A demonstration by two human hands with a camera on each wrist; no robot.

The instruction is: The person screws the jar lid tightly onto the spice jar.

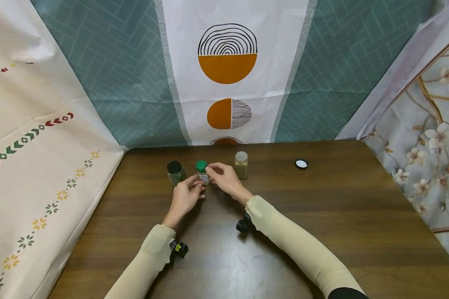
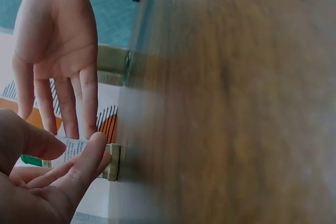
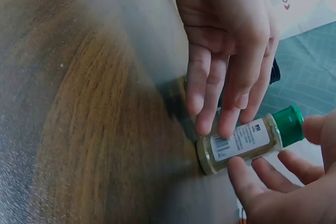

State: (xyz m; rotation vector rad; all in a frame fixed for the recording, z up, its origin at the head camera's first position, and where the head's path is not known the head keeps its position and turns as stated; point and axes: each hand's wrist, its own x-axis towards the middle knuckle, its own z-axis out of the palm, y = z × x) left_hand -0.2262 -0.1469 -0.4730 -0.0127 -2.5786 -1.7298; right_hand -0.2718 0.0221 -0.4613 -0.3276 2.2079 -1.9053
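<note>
A small spice bottle with a green cap (image 1: 201,165) and a white printed label (image 3: 241,139) stands upright on the table between the hands. My left hand (image 1: 185,197) is at its left side, with nearly straight fingertips at the label. On the other side, my right hand (image 1: 225,178) has its thumb at the cap and its loosely spread fingers along the bottle. A jar of green flakes with a black lid (image 1: 174,167) stands just left of the bottle, partly behind my left hand. Right of the bottle is a square jar of tan powder (image 1: 241,168) with a pale top.
Farther right on the brown wooden table (image 1: 321,224) lies a round, black-rimmed lid with a white inside (image 1: 301,164). Patterned cloth (image 1: 134,74) hangs along the back edge. A cream cloth (image 1: 41,174) lines the left side and a floral one (image 1: 423,166) the right.
</note>
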